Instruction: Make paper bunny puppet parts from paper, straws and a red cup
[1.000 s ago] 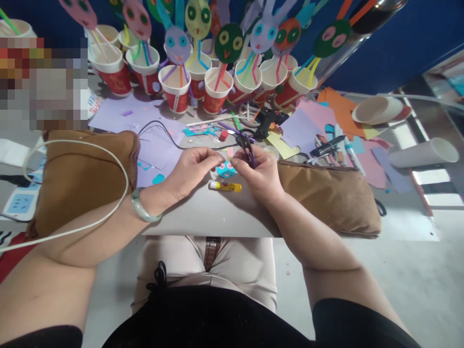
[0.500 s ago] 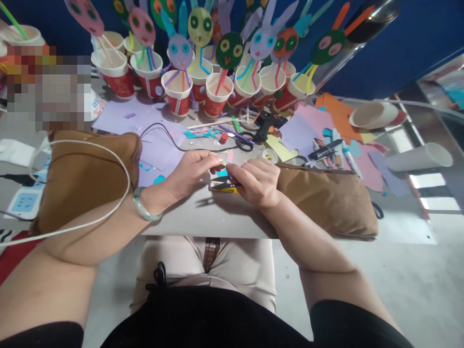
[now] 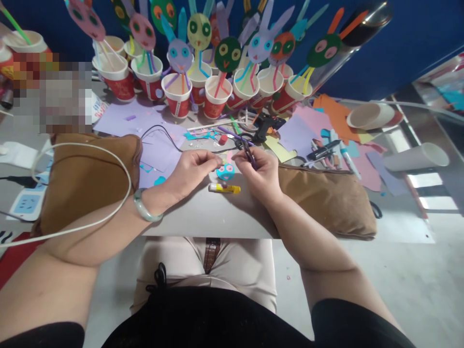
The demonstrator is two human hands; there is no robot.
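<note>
A small round blue face with pink eyes [image 3: 225, 171] lies on the table between my hands. Just below it is a yellow glue stick [image 3: 224, 188]. My left hand [image 3: 197, 168] is pinched at the face's upper left; whatever it holds is too small to make out. To the right, my right hand [image 3: 260, 169] is closed around dark scissors [image 3: 249, 153], whose blades are mostly hidden.
Paper cups [image 3: 177, 94] holding rabbit faces on straws stand along the back. Brown cushions lie at left [image 3: 90, 179] and right [image 3: 326, 200]. Purple paper [image 3: 159, 140], markers [image 3: 348, 158], a red cap [image 3: 223, 139] and a black glue gun [image 3: 267, 126] are spread about. A white cable loops over the left cushion.
My right hand has turned and moved slightly up, swinging the scissors from over the glue stick to upright. The blue face and glue stick now show fully.
</note>
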